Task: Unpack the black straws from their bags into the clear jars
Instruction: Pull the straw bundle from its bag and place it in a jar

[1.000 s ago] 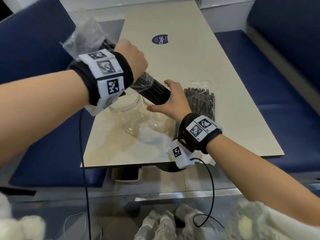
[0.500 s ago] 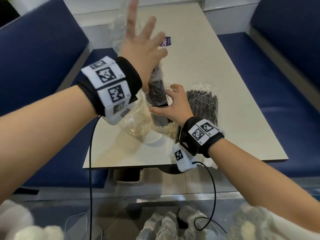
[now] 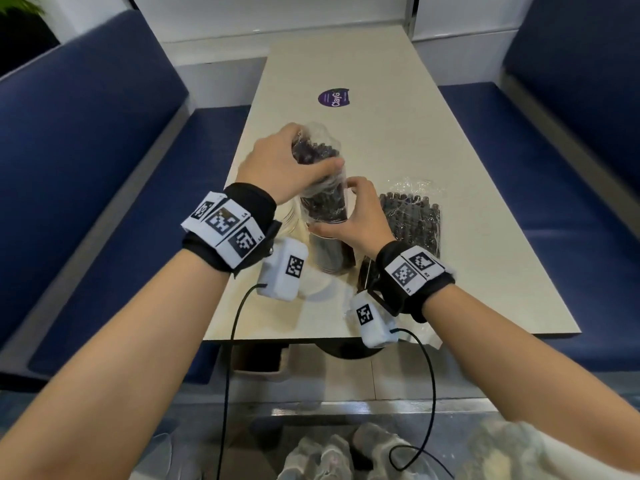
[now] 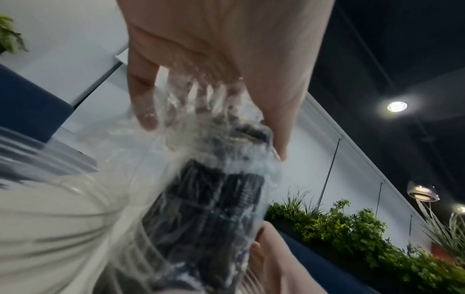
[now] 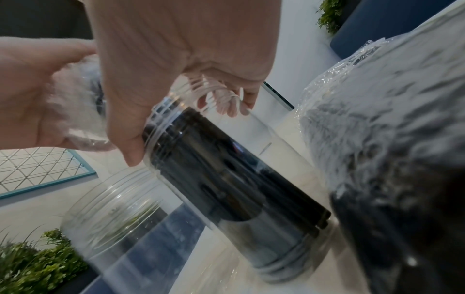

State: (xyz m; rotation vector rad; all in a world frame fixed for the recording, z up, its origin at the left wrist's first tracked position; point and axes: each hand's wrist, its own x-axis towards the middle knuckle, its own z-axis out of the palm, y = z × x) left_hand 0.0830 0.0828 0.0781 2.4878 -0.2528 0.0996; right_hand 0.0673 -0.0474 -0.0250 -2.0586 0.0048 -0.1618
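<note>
- A bundle of black straws (image 3: 323, 202), wrapped in its clear plastic bag (image 3: 317, 143), stands upright with its lower end down inside a clear jar (image 5: 236, 179) near the front of the table (image 3: 433, 202).
- The upper part of the bundle sticks out above the jar's mouth, the crinkled bag loose round it.
- The left hand (image 3: 280, 164) grips the top of the bag from above, thumb on one side and fingers curled over the other.
- The right hand (image 3: 353, 216) is wrapped round the threaded neck of that jar, thumb toward the camera and fingers behind.
- In the right wrist view the straws show as a dark column inside the jar's clear wall, reaching its bottom.
- A second clear jar (image 5: 110, 214) stands just beside the first on the person's left, with no straws in it.
- Another bag of black straws (image 3: 410, 220) lies flat on the table, just right of the right hand.
- A round purple sticker (image 3: 334, 98) sits farther back on the tabletop.
- Blue padded benches (image 3: 86, 168) flank the table on both sides.
</note>
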